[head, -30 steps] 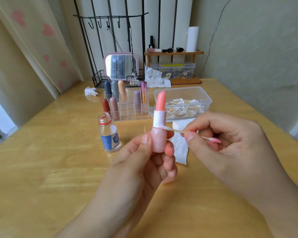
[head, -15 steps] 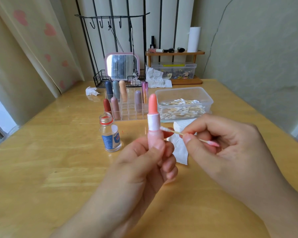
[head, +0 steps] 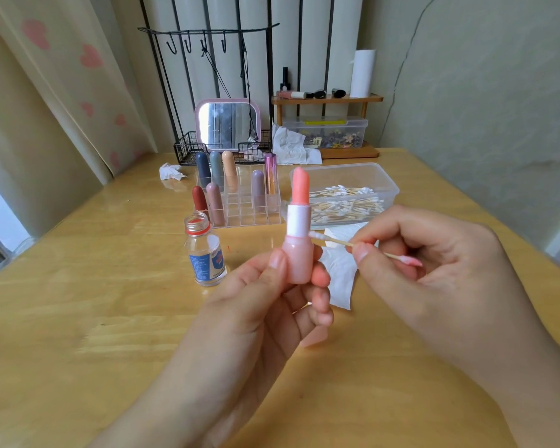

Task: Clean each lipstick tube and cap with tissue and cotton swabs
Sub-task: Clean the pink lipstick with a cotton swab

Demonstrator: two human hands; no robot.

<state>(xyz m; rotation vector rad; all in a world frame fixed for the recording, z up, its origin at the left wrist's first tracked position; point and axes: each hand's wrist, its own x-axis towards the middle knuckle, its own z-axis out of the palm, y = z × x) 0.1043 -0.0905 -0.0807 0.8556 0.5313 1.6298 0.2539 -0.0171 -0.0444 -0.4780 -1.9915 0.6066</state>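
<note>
One uncapped lipstick (head: 298, 234) stood upright in the left hand (head: 265, 305), held above the counter (head: 78, 318) near the middle of the view. Its coral stick was wound out above a white collar and a pale pink base. The left thumb lay on the front of the base and the curled fingers wrapped it from the right, so the bottom of the tube was hidden. Something pink showed below those fingers, too little of it to tell what it was.

The right hand (head: 434, 263) pinched one cotton swab (head: 359, 246) by its wooden stem between thumb and forefinger. The swab's white tip touched the lipstick just where the collar met the base; its other tip, stained pink, pointed back toward the palm.

One folded white tissue (head: 338, 276) lay flat on the counter behind the hands, partly covered by them. One clear tub (head: 382, 179) of many cotton swabs sat beyond it. To the left stood one clear organizer (head: 249, 218) holding seven capped lipsticks: three rounded ones and a shiny purple one at the back, a grey-mauve one in the middle, a red and a dusty pink one in front. One small open glass bottle (head: 206, 253) with a blue label, its print unreadable, stood before the organizer.

Two crumpled tissues lay farther back, one at the left (head: 171, 172) and one by the mirror (head: 227, 124). Both forearms were cut off at the lower edge.
</note>
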